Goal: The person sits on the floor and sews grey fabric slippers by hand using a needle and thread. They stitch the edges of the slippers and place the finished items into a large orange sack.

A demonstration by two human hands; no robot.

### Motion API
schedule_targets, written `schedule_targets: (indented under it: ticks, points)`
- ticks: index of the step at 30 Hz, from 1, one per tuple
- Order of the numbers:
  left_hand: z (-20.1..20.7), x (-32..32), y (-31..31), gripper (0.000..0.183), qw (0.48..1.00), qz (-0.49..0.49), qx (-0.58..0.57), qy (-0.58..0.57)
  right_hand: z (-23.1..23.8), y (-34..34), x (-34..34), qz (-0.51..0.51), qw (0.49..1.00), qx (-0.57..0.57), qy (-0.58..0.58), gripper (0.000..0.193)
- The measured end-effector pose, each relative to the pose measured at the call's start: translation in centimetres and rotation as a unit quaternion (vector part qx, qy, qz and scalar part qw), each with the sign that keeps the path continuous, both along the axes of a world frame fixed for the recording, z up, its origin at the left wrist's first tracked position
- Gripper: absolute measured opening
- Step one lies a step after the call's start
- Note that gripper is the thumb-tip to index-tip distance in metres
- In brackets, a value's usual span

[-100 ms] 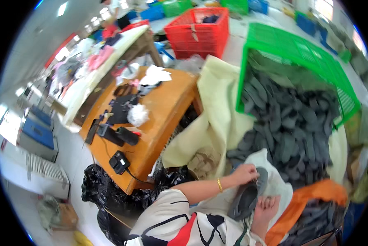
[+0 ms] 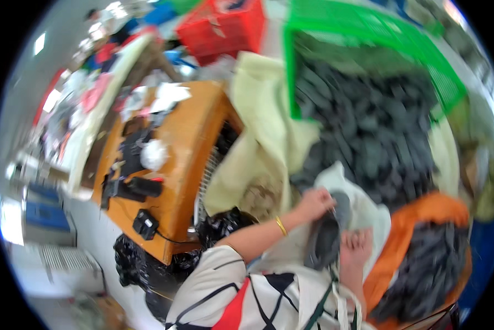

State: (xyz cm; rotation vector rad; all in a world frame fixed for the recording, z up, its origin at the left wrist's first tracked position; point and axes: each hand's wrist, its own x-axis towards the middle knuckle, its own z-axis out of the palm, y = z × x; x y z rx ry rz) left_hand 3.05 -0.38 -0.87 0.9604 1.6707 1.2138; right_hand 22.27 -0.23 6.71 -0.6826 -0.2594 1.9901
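My left hand (image 2: 316,203), with a gold bracelet on its wrist, is closed in a pinch at the upper edge of a grey shoe-shaped fabric piece (image 2: 323,245). The piece hangs over my lap, its lower part darker than the lighter grey part (image 2: 341,208) beside my fingertips. My right hand (image 2: 357,246) is curled closed just right of the piece; blur hides what its fingers hold, if anything. White cloth (image 2: 362,201) lies under and behind both hands. Ahead, a large heap of similar grey pieces (image 2: 368,137) spills from a tipped green crate (image 2: 362,25).
An orange sack (image 2: 392,247) with more grey pieces stands at the right. Pale sheeting (image 2: 258,110) spreads ahead of me. At the left is a wooden table (image 2: 186,137) with black devices and a cable; black plastic bags (image 2: 142,264) lie below it. A red crate (image 2: 225,33) stands farther off.
The view has turned, so the surroundings sit farther left and higher in the picture. Both hands keep nearly the same pose around the grey piece.
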Motion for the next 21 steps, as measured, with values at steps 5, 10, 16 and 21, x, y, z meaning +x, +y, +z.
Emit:
schedule_targets:
  ticks: [5,10,16,21]
  points:
    - [-0.9,-0.5,0.3,0.014,0.978,-0.031,0.014,-0.206,-1.8,-0.9,0.7,0.015,0.997,0.073,-0.030,0.047]
    - [1.6,-1.0,0.5,0.017,0.993,-0.089,-0.043,-0.067,-0.6,0.0,0.4,-0.020,0.951,0.223,-0.212,0.035]
    - [5.6,-0.1,0.3,0.023,0.938,-0.160,0.115,0.284,2.9,-0.2,2.7,-0.033,0.513,0.671,-0.534,0.006]
    - [7.8,1.4,0.8,0.042,0.896,-0.243,0.042,0.370,4.8,-1.8,2.5,0.082,0.449,0.755,-0.471,0.033]
